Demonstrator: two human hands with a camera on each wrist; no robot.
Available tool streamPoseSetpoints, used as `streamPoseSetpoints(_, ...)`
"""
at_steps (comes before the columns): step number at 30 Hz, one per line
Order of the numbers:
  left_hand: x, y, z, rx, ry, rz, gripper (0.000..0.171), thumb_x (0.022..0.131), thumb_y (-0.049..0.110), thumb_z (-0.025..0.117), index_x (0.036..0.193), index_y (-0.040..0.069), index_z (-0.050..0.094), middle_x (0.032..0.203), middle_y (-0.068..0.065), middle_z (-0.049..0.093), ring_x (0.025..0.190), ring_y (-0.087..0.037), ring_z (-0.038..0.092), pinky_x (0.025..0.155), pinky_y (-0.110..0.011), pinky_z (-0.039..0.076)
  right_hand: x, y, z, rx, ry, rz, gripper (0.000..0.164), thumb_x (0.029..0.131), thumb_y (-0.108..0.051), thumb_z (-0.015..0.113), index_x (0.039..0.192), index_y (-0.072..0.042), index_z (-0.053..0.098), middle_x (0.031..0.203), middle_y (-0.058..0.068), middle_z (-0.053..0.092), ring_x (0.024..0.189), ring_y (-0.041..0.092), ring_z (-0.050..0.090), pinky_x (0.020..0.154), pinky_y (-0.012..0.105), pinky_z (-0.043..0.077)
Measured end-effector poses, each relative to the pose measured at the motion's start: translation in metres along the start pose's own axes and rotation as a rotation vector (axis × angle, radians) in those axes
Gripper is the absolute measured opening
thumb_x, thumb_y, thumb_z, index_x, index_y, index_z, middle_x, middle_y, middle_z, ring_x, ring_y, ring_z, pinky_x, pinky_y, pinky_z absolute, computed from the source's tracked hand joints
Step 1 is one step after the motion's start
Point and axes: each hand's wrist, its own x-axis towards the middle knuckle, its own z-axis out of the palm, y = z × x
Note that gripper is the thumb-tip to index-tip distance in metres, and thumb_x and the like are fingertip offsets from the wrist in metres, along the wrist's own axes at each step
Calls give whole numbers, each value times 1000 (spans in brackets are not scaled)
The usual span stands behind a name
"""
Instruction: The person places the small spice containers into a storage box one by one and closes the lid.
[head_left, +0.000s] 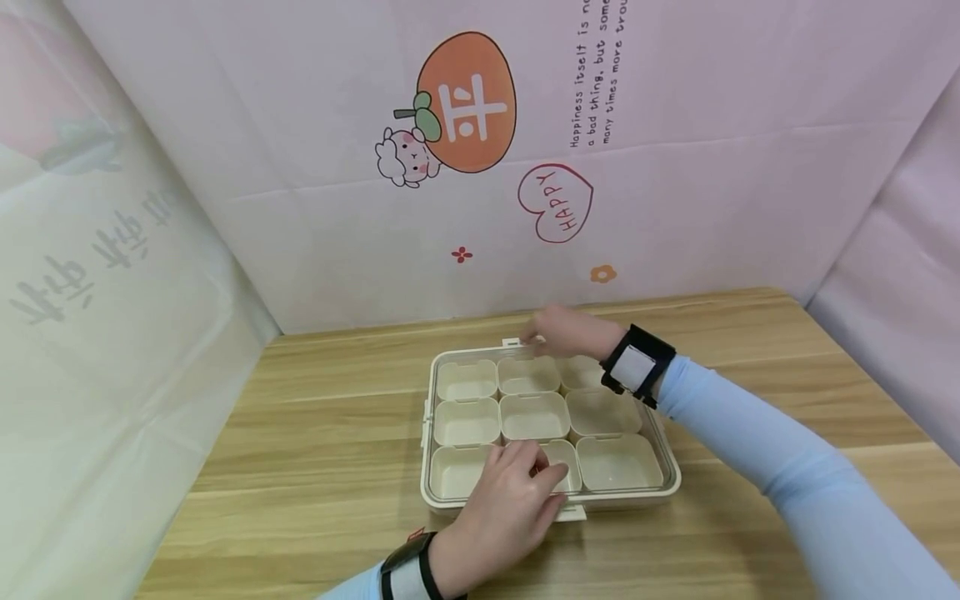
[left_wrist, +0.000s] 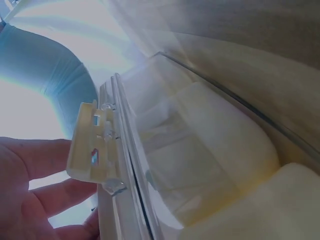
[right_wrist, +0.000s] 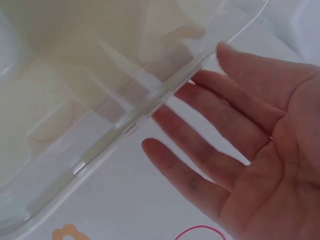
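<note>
A cream storage box (head_left: 630, 498) with a clear lid stands on the table, holding several small cream bins (head_left: 535, 414) in rows. My left hand (head_left: 504, 508) is over its front edge, beside a front latch (head_left: 572, 513) that sticks outward. Seen from the left wrist, that latch (left_wrist: 82, 147) is tilted away from the lid, and loosely bent fingers lie close against it. At the far edge, my right hand (head_left: 573, 332) reaches over near a back latch (head_left: 512, 342). In the right wrist view its fingers (right_wrist: 200, 152) are extended at the lid's rim, gripping nothing.
The wooden table (head_left: 322, 450) extends to both sides of the box. Behind it rises a pale printed cloth (head_left: 337, 250), and more cloth hangs at left and right. Another latch (head_left: 426, 421) is on the box's left side.
</note>
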Motion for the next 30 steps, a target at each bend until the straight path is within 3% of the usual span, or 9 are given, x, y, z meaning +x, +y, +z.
streamPoseSetpoints(2, 0, 0, 0, -6, -30, -6, 25, 76, 28, 77, 98, 18, 69, 87, 4, 52, 83, -11, 48, 72, -23, 33, 4, 3, 0, 6, 5, -35, 4, 82, -7, 69, 79, -4, 68, 81, 5, 70, 78, 19, 66, 73, 35, 54)
streamPoseSetpoints(4, 1, 1, -1, -11, -60, -17, 28, 76, 30, 77, 100, 19, 70, 87, 4, 51, 83, -11, 47, 72, -23, 33, 6, -1, -4, 19, -13, -27, 11, 82, -6, 68, 72, -5, 64, 75, 3, 68, 75, 18, 65, 72, 37, 54)
streamPoseSetpoints(8, 2, 0, -2, -22, -104, -34, 32, 75, 32, 78, 103, 21, 70, 86, 5, 49, 81, -10, 46, 71, -23, 32, 13, 2, -3, 55, -73, 76, 6, 84, -13, 69, 85, -7, 72, 86, 3, 72, 84, 19, 67, 78, 36, 55)
streamPoseSetpoints(12, 3, -2, -4, -54, -136, -33, 36, 74, 35, 79, 106, 21, 70, 86, 6, 49, 82, -9, 46, 72, -23, 33, 18, 6, -2, 66, -137, 179, 20, 85, -19, 69, 103, -11, 74, 101, 4, 72, 97, 20, 67, 85, 34, 53)
streamPoseSetpoints(14, 4, -3, -5, -73, -149, -28, 38, 73, 36, 79, 107, 21, 70, 86, 6, 49, 83, -9, 47, 73, -23, 34, 20, 9, -2, 61, -170, 196, 21, 86, -21, 68, 104, -12, 74, 103, 3, 72, 99, 19, 66, 87, 34, 53)
streamPoseSetpoints(21, 6, -5, -2, -100, -147, 17, 46, 65, 33, 84, 106, 21, 69, 86, 6, 50, 84, -8, 49, 76, -23, 38, 26, 17, -1, 52, -259, 162, 18, 88, -23, 64, 99, -15, 75, 96, -1, 73, 92, 14, 66, 85, 34, 52)
streamPoseSetpoints(26, 8, -4, 3, -27, -120, 72, 49, 59, 23, 85, 105, 19, 68, 85, 6, 50, 81, -9, 50, 78, -24, 42, 31, 25, 0, 97, -308, 176, 19, 88, -26, 64, 100, -17, 75, 95, -2, 72, 90, 12, 64, 84, 33, 52)
streamPoseSetpoints(30, 10, 1, 4, 68, -80, 110, 38, 59, 12, 77, 95, 16, 64, 82, 5, 49, 75, -10, 49, 68, -20, 42, 34, 28, -3, 108, -332, 166, 21, 88, -30, 65, 100, -16, 75, 94, -3, 71, 86, 11, 63, 81, 31, 52)
